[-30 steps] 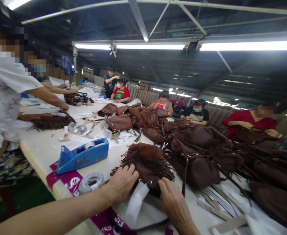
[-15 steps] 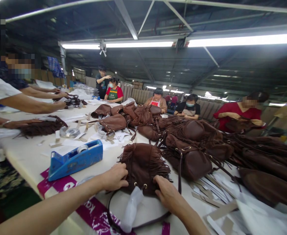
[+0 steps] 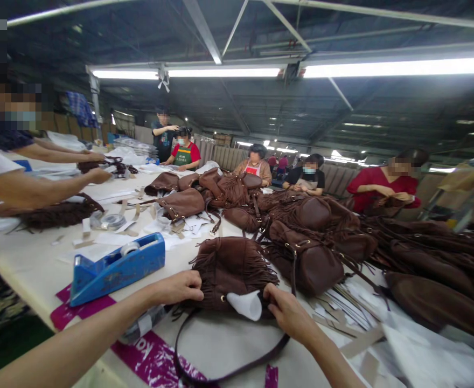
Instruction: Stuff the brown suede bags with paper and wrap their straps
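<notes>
A brown fringed suede bag (image 3: pixel 231 267) lies on the white table (image 3: pixel 39 258) in front of me, its mouth toward me. My left hand (image 3: pixel 177 286) is closed on the left side of the bag's mouth. My right hand (image 3: pixel 287 317) grips the right side. White stuffing paper (image 3: pixel 245 304) sticks out of the opening between my hands. The bag's dark strap (image 3: pixel 224 372) loops over the table toward me.
A blue tape dispenser (image 3: pixel 118 268) sits left of the bag. A heap of brown bags (image 3: pixel 313 237) fills the table's middle and right, with paper strips (image 3: pixel 350 318) beside it. Other people's arms (image 3: pixel 39 183) reach in at left; several workers sit along the far side.
The white paper, hanging long out of the bag before, now sits mostly tucked into the opening. Both hands have shifted along the mouth, and the view has drifted to the right.
</notes>
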`<state>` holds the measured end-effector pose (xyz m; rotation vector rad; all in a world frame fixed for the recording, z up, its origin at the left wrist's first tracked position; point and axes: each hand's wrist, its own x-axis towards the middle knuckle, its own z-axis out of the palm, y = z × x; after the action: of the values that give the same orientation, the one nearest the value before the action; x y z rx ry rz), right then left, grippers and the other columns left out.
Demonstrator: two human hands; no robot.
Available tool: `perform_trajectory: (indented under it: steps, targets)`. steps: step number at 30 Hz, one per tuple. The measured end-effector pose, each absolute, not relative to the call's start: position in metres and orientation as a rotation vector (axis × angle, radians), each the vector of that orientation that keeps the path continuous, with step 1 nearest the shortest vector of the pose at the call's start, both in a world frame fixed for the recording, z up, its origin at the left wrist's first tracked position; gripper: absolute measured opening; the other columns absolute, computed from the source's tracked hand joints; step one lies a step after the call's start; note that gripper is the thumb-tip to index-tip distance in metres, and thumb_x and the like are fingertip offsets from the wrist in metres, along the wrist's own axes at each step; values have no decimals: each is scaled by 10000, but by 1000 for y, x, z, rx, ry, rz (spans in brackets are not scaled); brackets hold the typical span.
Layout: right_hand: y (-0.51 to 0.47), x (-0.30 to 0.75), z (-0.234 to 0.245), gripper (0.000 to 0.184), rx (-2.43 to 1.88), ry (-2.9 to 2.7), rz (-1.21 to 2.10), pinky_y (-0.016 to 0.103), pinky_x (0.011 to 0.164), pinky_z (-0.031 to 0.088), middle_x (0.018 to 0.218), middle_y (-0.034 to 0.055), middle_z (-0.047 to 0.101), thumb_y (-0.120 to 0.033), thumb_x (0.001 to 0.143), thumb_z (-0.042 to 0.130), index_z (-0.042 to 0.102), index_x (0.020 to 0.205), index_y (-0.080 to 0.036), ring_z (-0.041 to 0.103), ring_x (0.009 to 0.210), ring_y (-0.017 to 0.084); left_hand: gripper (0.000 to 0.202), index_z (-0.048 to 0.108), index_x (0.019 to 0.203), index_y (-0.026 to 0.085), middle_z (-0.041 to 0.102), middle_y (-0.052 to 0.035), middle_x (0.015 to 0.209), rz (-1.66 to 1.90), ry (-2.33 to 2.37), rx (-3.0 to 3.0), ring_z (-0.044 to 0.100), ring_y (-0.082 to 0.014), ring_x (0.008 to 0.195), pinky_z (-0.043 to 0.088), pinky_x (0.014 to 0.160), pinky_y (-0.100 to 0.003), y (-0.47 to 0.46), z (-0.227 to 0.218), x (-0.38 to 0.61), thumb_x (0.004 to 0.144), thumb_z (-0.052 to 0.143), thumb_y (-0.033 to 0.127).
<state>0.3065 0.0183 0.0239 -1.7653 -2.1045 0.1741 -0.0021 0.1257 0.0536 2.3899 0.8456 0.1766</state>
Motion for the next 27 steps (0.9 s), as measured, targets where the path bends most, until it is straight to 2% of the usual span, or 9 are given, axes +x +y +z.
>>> perform_trajectory:
  steps: [5, 7, 9, 11, 17, 20, 22, 25, 27]
  targets:
    - [15, 293, 23, 329, -1891, -2084, -39, 328, 713, 447, 864, 83, 665, 26, 697, 413, 594, 862, -193, 623, 827, 243, 68, 564, 738, 161, 575, -76, 977, 244, 1018, 2499, 522, -224, 939, 417, 873, -344, 103, 65, 10, 732, 548, 227]
    - [12, 287, 21, 469, -1900, -2082, -243, 365, 767, 465, 1018, 128, 679, 58, 694, 381, 647, 995, -184, 630, 911, 267, 300, 603, 1010, 124, 520, -155, 1249, 372, 1078, 2662, 445, -300, 1183, 324, 1019, -444, 86, 70, 19, 723, 517, 123]
    - [10, 282, 15, 631, -1815, -2113, -496, 371, 874, 473, 1215, 126, 644, 82, 686, 355, 618, 1192, -190, 613, 1050, 256, 627, 435, 1338, 123, 313, -163, 1492, 440, 910, 2882, 256, -307, 1376, 187, 1121, -480, 68, 68, 28, 717, 488, 63]
    - [10, 278, 5, 719, -1678, -2204, -666, 367, 975, 455, 1358, 109, 565, 85, 682, 352, 536, 1328, -174, 549, 1195, 238, 741, 254, 1466, 151, 178, -130, 1568, 371, 554, 2996, 153, -273, 1435, 113, 1164, -456, 53, 59, 36, 768, 497, 109]
    - [11, 270, -3, 785, -1595, -2583, -445, 456, 1033, 439, 1442, 87, 464, 58, 680, 387, 445, 1409, -228, 493, 1281, 252, 728, 363, 1426, 102, 350, -216, 1479, 261, 318, 2879, 296, -350, 1380, 260, 1128, -480, 46, 32, 42, 860, 525, 530]
    - [20, 265, 2, 711, -1670, -2531, -234, 480, 1082, 373, 1484, 65, 384, -14, 768, 382, 389, 1442, -240, 392, 1349, 260, 557, 498, 1352, 172, 453, -202, 1412, 167, 287, 2872, 420, -365, 1305, 362, 1060, -503, 56, 17, 49, 887, 506, 478]
    - [31, 262, -5, 582, -1650, -2477, -97, 492, 1071, 380, 1488, 54, 357, -172, 880, 408, 360, 1453, -266, 363, 1359, 281, 479, 501, 1362, 226, 434, -164, 1441, 195, 384, 2861, 395, -364, 1329, 348, 1068, -534, 61, -3, 58, 913, 488, 394]
    - [47, 268, -23, 503, -1603, -2502, 136, 524, 997, 450, 1396, 49, 475, -387, 856, 553, 512, 1354, -331, 461, 1277, 346, 553, 323, 1464, 92, 377, -192, 1473, 266, 596, 2763, 289, -309, 1397, 282, 1129, -488, 66, -27, 71, 934, 420, 221]
    - [54, 283, -26, 484, -1514, -2481, 234, 468, 1007, 458, 1368, 33, 516, -383, 845, 571, 550, 1325, -327, 480, 1268, 323, 540, 368, 1445, 117, 341, -173, 1499, 215, 520, 2733, 252, -315, 1411, 270, 1129, -504, 68, -22, 69, 916, 434, 200]
